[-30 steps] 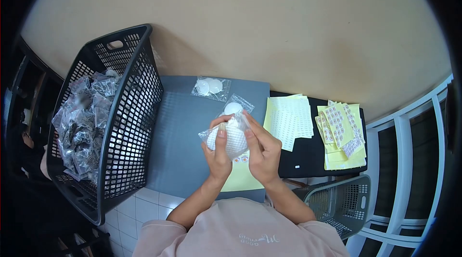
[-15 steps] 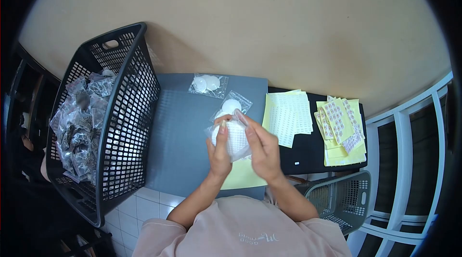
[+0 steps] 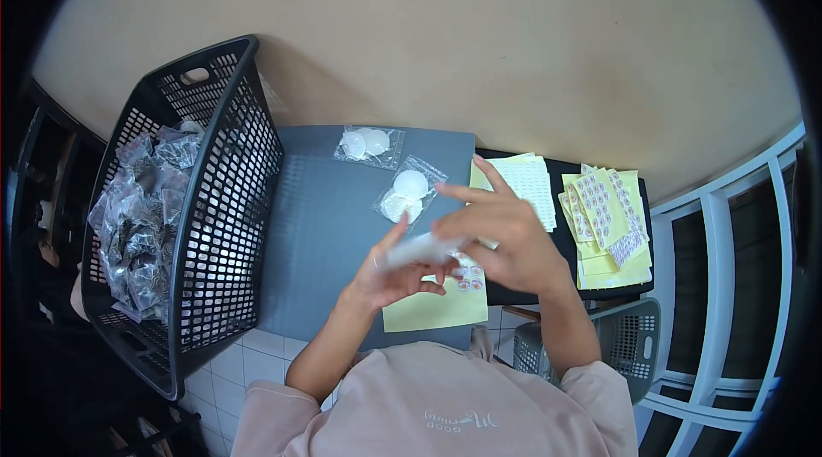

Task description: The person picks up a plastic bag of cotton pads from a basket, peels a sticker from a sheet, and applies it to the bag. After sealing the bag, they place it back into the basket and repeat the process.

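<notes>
White packet [image 3: 418, 252] held up over the desk [image 3: 312, 230], motion-blurred

Left hand [image 3: 383, 280] has it in a closed thumb-and-finger grip; right hand's [image 3: 512, 238] fanned open, can't tell if it's touching. Two clear bags [image 3: 396, 149] lie farther back, yellow sticker sheet [image 3: 428, 311] nearer.

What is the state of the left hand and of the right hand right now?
Left hand: holding a flat whitish plastic packet, blurred, between thumb and fingers.
Right hand: open, fingers spread, beside the packet; contact cannot be told.
</notes>
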A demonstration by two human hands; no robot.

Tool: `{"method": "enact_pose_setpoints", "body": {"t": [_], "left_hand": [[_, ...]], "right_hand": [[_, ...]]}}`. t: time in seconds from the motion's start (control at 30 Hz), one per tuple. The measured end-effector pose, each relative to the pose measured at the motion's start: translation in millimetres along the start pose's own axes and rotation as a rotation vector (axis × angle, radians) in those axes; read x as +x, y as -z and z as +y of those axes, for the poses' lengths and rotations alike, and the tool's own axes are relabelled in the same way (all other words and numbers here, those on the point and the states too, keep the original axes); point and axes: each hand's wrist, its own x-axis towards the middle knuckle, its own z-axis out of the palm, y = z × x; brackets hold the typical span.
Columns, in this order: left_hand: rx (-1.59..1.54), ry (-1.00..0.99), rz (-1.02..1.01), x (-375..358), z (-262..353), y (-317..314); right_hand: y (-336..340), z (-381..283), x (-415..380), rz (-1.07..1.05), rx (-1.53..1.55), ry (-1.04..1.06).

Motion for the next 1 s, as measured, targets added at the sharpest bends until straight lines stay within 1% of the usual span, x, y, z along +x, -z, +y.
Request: {"method": "enact_pose_setpoints", "body": {"t": [0.03, 0.07, 0.1, 0.13, 0.17, 0.2, 0.27, 0.3, 0.33, 0.4, 0.43, 0.47, 0.53, 0.57, 0.6, 0.67, 0.7, 0.73, 0.8, 0.83, 0.87, 0.93, 0.97, 1.0], "left_hand": [[0.202, -0.081, -0.165, -1.5, 0.8, 17.9], [0.206, -0.084, -0.169, -2.2, -8.0, 29.5], [0.287, -0.336, 0.107, -0.9, -11.5, 24.7], [0.36, -0.588, 0.386, 1.4, -14.8, 21.5], [0.391, -0.764, 0.29, 3.4, -18.8, 22.1], [0.39, -0.766, 0.294, 6.0, -20.9, 18.1], [0.525, -0.892, 0.281, 9.0, -25.3, -1.3], [0.318, -0.851, 0.389, 11.8, -22.8, -19.3], [0.322, -0.857, 0.389, 14.4, -20.3, -21.2], [0.457, -0.842, 0.494, 18.7, -16.9, -23.4], [0.456, -0.839, 0.489, 20.2, -17.7, -24.4], [0.43, -0.848, 0.512, 21.3, -19.5, -25.5], [0.402, -0.852, 0.538, 21.2, -19.9, -31.2], [0.385, -0.828, 0.523, 18.5, -17.6, -36.0], [0.372, -0.81, 0.504, 18.5, -14.5, -38.4], [0.426, -0.821, 0.535, 19.1, -19.7, -32.4], [0.482, -0.844, 0.564, 20.8, -20.7, -28.9], [0.482, -0.85, 0.563, 22.4, -19.6, -25.4], [0.566, -0.914, 0.597, 21.0, -20.2, -19.9], [0.569, -0.919, 0.594, 22.4, -17.0, -19.3], [0.571, -0.93, 0.617, 20.7, -18.3, -19.1], [0.577, -0.959, 0.631, 21.3, -15.7, -17.4], [0.637, -0.96, 0.637, 19.7, -16.7, -14.3], [0.694, -0.954, 0.645, 17.5, -18.3, -12.2]], "right_hand": [[0.6, 3.5, -2.7, 0.131, 0.179, -0.207], [-0.6, 6.8, -4.2, 0.263, 0.36, -0.412], [-6.8, 10.6, -5.9, 0.268, 0.356, -0.407], [-15.7, 13.6, -8.3, 0.425, 0.589, -0.503], [-23.1, 14.0, -9.4, 0.577, 0.827, -0.596], [-29.3, 11.3, -7.2, 0.573, 0.829, -0.596], [-42.3, 3.6, -3.9, 0.58, 0.933, -0.664], [-46.4, 4.4, -7.6, 0.489, 0.866, -0.655], [-49.0, 5.0, -7.3, 0.488, 0.869, -0.648], [-51.1, 5.2, -7.7, 0.56, 0.711, -0.501], [-51.0, 0.5, -7.0, 0.612, 0.773, -0.515], [-55.3, -2.1, -9.6, 0.615, 0.768, -0.519], [-63.6, -5.8, -15.5, 0.391, 0.393, -0.343], [-60.1, -6.0, -17.4, 0.359, 0.459, -0.391], [-58.7, -2.7, -18.8, 0.364, 0.456, -0.393], [-58.8, -0.6, -24.1, 0.45, 0.786, -0.548], [-62.0, -5.6, -21.8, 0.441, 0.835, -0.534], [-62.5, -7.4, -18.7, 0.439, 0.833, -0.529], [-64.1, -12.0, -16.7, 0.372, 0.749, -0.529], [-61.7, -6.9, -17.5, 0.443, 0.816, -0.521], [-63.1, -8.5, -20.9, 0.441, 0.821, -0.531], [-63.2, -5.2, -20.4, 0.364, 0.756, -0.498], [-66.9, -5.8, -19.3, 0.391, 0.694, -0.458], [-66.2, -3.4, -21.8, 0.392, 0.696, -0.463]]}}
